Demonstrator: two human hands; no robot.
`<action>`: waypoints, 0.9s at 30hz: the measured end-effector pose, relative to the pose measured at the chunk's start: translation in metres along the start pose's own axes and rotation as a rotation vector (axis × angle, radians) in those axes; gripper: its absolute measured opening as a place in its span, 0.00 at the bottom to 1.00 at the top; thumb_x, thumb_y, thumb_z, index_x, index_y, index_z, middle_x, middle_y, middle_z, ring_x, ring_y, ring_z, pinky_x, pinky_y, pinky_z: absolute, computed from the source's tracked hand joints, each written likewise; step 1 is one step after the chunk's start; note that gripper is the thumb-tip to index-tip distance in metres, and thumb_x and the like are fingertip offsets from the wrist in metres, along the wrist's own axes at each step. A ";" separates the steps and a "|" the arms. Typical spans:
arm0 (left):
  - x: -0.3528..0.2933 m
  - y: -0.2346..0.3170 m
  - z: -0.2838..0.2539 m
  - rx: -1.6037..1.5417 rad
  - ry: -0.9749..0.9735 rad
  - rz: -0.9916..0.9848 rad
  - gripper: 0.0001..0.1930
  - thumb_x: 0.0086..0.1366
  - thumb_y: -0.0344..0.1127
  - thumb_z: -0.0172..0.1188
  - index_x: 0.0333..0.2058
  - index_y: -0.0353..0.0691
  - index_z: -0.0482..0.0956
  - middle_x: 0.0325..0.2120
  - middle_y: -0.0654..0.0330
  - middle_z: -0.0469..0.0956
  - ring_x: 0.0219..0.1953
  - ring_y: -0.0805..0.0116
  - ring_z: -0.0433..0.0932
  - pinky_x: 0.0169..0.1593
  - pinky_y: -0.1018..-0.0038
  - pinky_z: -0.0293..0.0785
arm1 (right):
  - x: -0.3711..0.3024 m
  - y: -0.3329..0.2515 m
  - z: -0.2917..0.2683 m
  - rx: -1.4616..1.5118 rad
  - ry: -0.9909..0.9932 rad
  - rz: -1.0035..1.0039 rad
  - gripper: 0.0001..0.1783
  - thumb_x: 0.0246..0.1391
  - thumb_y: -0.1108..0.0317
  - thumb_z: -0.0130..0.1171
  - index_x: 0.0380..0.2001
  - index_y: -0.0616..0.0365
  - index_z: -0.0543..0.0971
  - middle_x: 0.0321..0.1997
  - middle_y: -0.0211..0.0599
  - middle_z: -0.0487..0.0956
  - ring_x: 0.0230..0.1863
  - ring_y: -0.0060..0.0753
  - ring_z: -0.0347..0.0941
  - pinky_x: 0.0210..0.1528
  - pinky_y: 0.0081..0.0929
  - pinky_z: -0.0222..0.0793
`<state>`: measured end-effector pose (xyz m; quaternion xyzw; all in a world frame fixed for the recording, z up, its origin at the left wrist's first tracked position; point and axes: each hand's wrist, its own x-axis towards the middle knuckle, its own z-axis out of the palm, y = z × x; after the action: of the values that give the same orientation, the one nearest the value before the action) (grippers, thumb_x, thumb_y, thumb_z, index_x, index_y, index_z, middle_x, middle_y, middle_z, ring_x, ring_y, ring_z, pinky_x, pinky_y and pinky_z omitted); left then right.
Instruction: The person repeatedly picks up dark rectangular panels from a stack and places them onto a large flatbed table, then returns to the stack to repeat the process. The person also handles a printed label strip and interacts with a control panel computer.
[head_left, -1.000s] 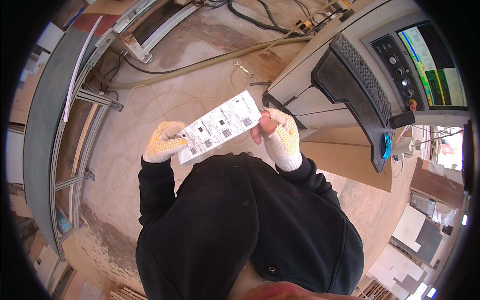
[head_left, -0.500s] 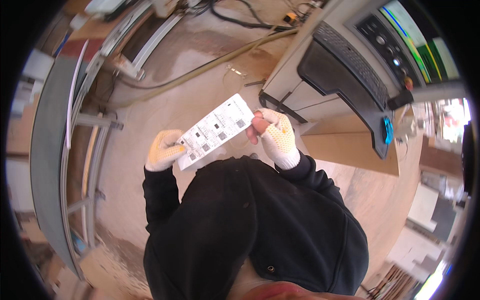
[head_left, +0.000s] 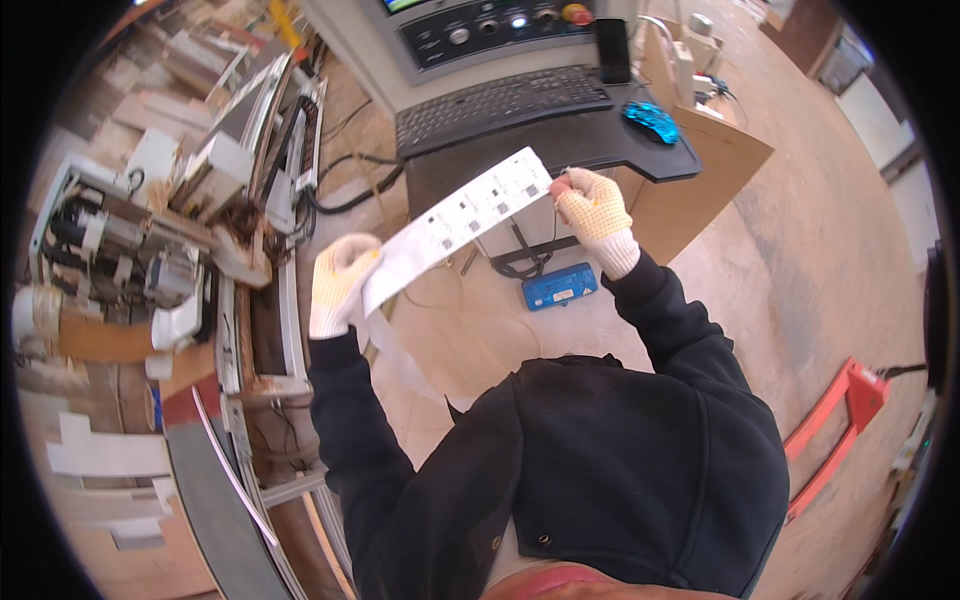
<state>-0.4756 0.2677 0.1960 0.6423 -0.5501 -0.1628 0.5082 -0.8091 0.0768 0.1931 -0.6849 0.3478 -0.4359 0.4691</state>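
A long white strip of printed labels [head_left: 478, 208] stretches slantwise between my two hands, its right end higher. My left hand [head_left: 343, 280], in a white knitted glove with yellow dots, closes on the lower left end of the strip. A blank white tail [head_left: 400, 362] hangs below that hand. My right hand [head_left: 597, 212], in a matching glove with bare fingertips, pinches the upper right end. Beyond the strip is a black shelf with a keyboard [head_left: 500, 108] and a blue shiny mouse [head_left: 651, 122].
Above the keyboard is a control panel [head_left: 490, 30] with buttons and a red knob. A blue case [head_left: 560, 288] lies on the floor under the shelf. Machinery with a conveyor [head_left: 205, 470] runs along my left. A red pallet jack [head_left: 838, 425] stands at the right.
My view has turned right, so the keyboard and control panel now lie straight ahead. My hands have moved farther apart, and more of the strip shows, with its tail hanging.
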 end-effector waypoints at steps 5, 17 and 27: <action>0.127 0.038 0.046 0.179 -0.126 0.195 0.09 0.61 0.34 0.67 0.35 0.34 0.83 0.29 0.57 0.82 0.32 0.70 0.80 0.41 0.74 0.75 | 0.049 -0.001 -0.060 -0.400 0.299 -0.353 0.12 0.57 0.61 0.60 0.29 0.59 0.80 0.28 0.47 0.81 0.32 0.52 0.79 0.35 0.42 0.72; 0.204 0.038 0.197 0.773 -0.103 0.064 0.11 0.63 0.46 0.65 0.39 0.48 0.84 0.35 0.54 0.84 0.44 0.52 0.83 0.50 0.58 0.77 | 0.180 -0.006 -0.152 -0.999 0.101 -0.122 0.16 0.55 0.55 0.58 0.33 0.55 0.86 0.37 0.51 0.84 0.43 0.53 0.82 0.47 0.47 0.76; 0.224 0.026 0.215 0.808 0.140 0.461 0.14 0.60 0.41 0.66 0.42 0.45 0.80 0.40 0.57 0.80 0.47 0.53 0.76 0.53 0.56 0.70 | 0.345 0.011 -0.184 -0.911 0.151 -0.216 0.21 0.52 0.54 0.60 0.36 0.63 0.85 0.40 0.59 0.84 0.47 0.58 0.81 0.52 0.45 0.76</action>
<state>-0.5787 -0.0267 0.2036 0.6590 -0.6623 0.2252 0.2763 -0.8496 -0.2944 0.3096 -0.8196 0.4633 -0.3339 0.0465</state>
